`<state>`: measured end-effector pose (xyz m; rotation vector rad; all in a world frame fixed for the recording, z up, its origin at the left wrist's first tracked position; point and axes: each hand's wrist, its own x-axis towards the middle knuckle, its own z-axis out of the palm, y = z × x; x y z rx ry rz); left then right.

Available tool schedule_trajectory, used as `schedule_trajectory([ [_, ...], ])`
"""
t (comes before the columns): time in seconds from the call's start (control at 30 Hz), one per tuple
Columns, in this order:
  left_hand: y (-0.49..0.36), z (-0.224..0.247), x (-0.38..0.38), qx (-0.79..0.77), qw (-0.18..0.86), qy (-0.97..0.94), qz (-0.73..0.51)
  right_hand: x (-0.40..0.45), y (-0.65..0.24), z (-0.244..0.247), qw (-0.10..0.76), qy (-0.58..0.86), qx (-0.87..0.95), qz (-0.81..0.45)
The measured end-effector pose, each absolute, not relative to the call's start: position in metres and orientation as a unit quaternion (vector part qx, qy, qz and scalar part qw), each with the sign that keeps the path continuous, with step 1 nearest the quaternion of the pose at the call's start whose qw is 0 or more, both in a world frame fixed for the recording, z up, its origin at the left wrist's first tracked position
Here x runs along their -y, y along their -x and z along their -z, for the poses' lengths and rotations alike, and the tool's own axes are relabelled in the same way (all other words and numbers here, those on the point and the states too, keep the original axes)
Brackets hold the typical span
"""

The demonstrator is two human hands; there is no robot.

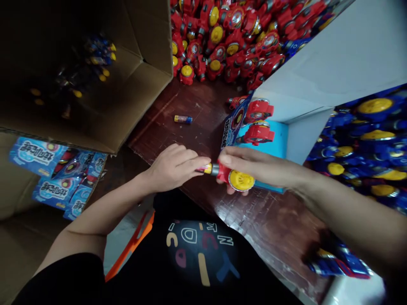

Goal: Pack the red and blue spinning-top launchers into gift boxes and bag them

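Observation:
My left hand is closed round a small tube with a yellow and pink label, whose end meets the dark nozzle of a red toy. That red toy with a yellow disc sits in the grip of my right hand, fingers beneath it and thumb on top. Just beyond my right hand, two more red toys stand in an open blue and white box. A loose small tube lies on the dark wooden table.
Red toys are heaped at the back of the table. Blue toys are piled at the right. A large cardboard box at the left holds small tubes; printed blue packages lie below it. More blue items lie near the lower right.

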<state>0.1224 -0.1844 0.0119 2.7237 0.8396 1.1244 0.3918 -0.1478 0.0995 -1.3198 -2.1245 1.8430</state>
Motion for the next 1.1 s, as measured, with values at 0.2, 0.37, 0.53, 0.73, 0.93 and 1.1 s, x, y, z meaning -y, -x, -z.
schedule_trajectory([
  [0.2, -0.136, -0.006, 0.182, -0.314, 0.206, -0.849, -0.372, 0.184, -0.428, -0.097, 0.189, 0.480, 0.817, -0.256],
  [0.37, -0.166, 0.000, 0.187, -0.241, -0.062, -0.873, -0.419, 0.199, -0.445, -0.092, 0.137, 0.575, 0.580, -0.560],
  [0.53, -0.202, 0.020, 0.180, -0.344, 0.081, -0.822, -0.446, 0.203, -0.485, -0.118, 0.197, 0.604, 0.687, -0.353],
  [0.73, -0.250, 0.062, 0.175, -0.436, 0.193, -0.807, -0.348, 0.202, -0.500, -0.119, 0.005, 0.506, 0.859, 0.080],
  [0.93, -0.271, 0.074, 0.178, -0.459, 0.237, -0.815, -0.262, 0.190, -0.471, -0.118, -0.046, 0.422, 0.905, 0.038],
  [1.1, -0.270, 0.076, 0.178, -0.452, 0.257, -0.811, -0.267, 0.155, -0.470, -0.124, -0.052, 0.432, 0.897, 0.082],
])
